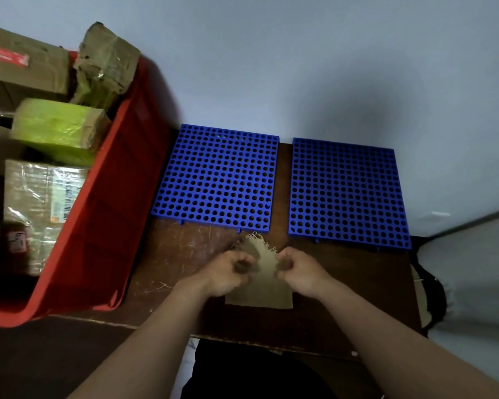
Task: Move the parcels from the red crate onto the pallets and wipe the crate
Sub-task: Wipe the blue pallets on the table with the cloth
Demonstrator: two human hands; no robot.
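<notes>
A red crate (104, 203) stands at the left of the brown table, full of taped cardboard parcels. Among them are a green-taped parcel (58, 129), a crumpled brown one (105, 64) sticking up at the far rim, and a clear-wrapped labelled one (41, 197). Two blue perforated pallets lie flat side by side: the left pallet (218, 177) and the right pallet (347, 191), both bare. In front of them a beige frayed cloth (264, 286) lies on the table. My left hand (228, 272) and my right hand (301, 272) each pinch its upper part.
The table (170, 254) has a scratched brown top and its front edge runs just below the cloth. A pale wall rises behind the pallets. At the right, beyond the table's edge, sits a dark and pale object (432, 298). A large cardboard box (20, 61) fills the crate's far-left corner.
</notes>
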